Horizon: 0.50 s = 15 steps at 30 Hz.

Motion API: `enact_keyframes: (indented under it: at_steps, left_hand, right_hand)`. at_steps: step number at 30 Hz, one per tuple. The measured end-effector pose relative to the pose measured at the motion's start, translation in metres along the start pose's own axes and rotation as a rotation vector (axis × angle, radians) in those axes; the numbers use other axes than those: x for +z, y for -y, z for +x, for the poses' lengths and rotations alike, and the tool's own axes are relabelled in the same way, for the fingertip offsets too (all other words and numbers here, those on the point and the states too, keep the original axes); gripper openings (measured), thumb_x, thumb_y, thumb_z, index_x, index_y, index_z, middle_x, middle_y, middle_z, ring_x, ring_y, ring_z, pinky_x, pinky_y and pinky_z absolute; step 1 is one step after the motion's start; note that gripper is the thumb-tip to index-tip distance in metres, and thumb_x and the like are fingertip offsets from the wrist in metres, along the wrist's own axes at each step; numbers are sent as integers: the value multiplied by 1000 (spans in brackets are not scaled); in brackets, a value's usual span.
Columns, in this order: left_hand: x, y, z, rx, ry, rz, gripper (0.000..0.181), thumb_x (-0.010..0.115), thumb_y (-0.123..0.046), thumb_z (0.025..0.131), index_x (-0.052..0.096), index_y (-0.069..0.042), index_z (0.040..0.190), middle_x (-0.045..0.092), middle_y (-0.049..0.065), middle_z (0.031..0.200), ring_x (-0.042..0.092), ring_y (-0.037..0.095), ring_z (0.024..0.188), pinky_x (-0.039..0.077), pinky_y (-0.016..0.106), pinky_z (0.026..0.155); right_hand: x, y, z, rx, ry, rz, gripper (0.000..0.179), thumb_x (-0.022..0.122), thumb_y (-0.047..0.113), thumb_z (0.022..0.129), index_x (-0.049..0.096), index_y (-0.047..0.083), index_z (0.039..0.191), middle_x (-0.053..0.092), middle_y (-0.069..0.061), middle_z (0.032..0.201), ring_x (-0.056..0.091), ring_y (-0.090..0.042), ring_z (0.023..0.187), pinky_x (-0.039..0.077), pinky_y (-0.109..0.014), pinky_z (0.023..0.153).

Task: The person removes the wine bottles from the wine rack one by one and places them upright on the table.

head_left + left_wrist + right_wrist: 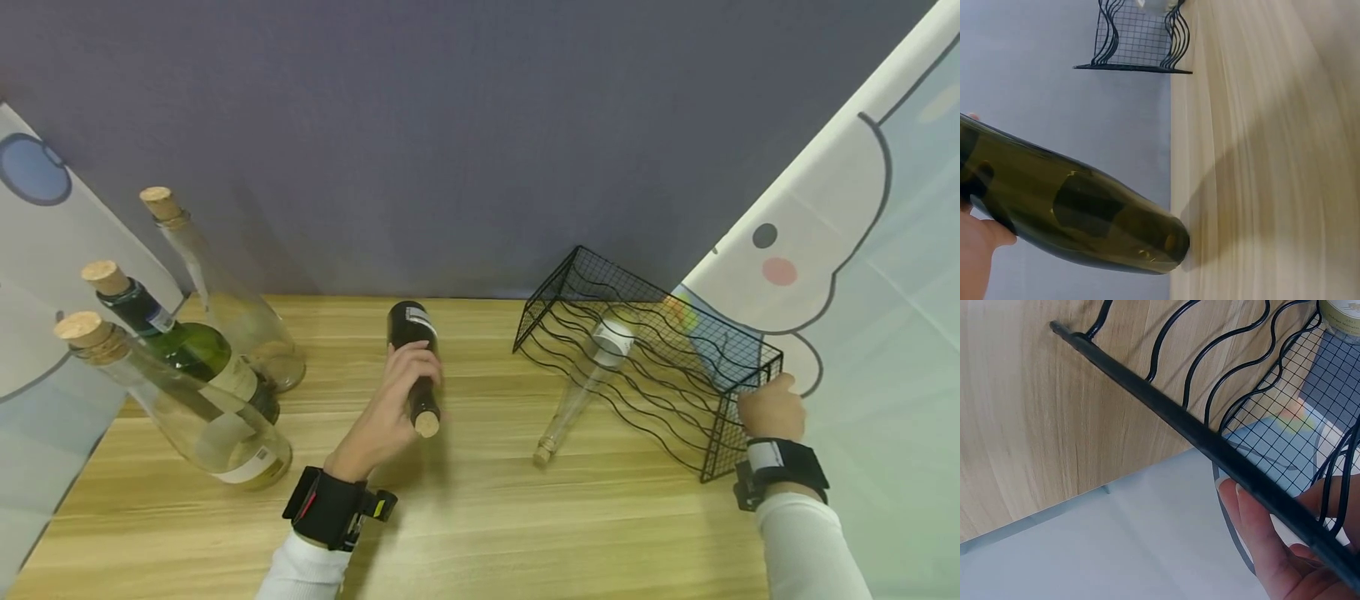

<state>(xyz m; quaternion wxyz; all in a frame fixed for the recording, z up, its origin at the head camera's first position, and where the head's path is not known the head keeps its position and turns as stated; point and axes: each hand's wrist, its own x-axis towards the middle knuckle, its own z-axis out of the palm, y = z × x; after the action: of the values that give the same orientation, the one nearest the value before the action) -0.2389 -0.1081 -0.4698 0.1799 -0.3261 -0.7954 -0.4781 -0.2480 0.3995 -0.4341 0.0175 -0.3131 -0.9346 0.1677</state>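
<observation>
My left hand (pixel 401 387) grips a dark bottle (pixel 408 327) near its neck, with its corked end (pixel 427 424) toward me. Tilted in the left wrist view, the dark green bottle (pixel 1097 206) has its base close to the wooden table. My right hand (pixel 774 408) holds the right end of a black wire rack (pixel 726 429). Fingers (pixel 1259 534) show at the rack's thick end bar (pixel 1166 415) in the right wrist view. Lying in the rack is a clear corked bottle (pixel 581 396), neck toward me; its labelled base (pixel 1344 312) appears at that view's upper right corner.
On the left of the table (pixel 480 533) stand two clear corked bottles, the front one (pixel 202 421) and the rear one (pixel 247 325), with a green corked bottle (pixel 198 354) between them. A grey panel (pixel 450 150) rises behind the table, and a printed sheet (pixel 885 350) borders its right side.
</observation>
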Motion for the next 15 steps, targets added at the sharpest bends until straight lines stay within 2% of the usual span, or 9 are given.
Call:
enact_keyframes:
  at_steps: [7,10,13,15]
  left_hand:
    - [-5,-1,4,-8,6,25,37,79,-15,76,50,-9,99,56,12,112,36,36,133,4,75,109]
    - [-6,-2,7,-12,-1,32,38,80,-20,77,50,-10,99,56,12,112,36,36,133,5,74,110]
    - [-7,-2,11,-11,-17,26,41,73,-37,83,50,-9,100,56,14,112,36,38,132,6,74,110]
    - [-7,-2,14,-3,-26,26,48,61,-52,87,49,-7,100,56,15,111,37,39,132,9,73,110]
  right_hand:
    - [1,0,0,1,1,-9,60,43,14,95,17,-26,132,49,-55,97,54,-63,83,49,-57,56]
    - [1,0,0,-3,1,-10,60,43,14,95,17,-26,131,49,-56,97,53,-64,84,49,-58,57]
    - [0,0,-1,-2,-1,-16,59,43,15,96,18,-25,131,48,-57,100,52,-65,87,49,-61,62]
    - [0,1,0,2,2,-20,60,43,15,96,17,-25,132,47,-58,103,51,-66,89,49,-63,65]
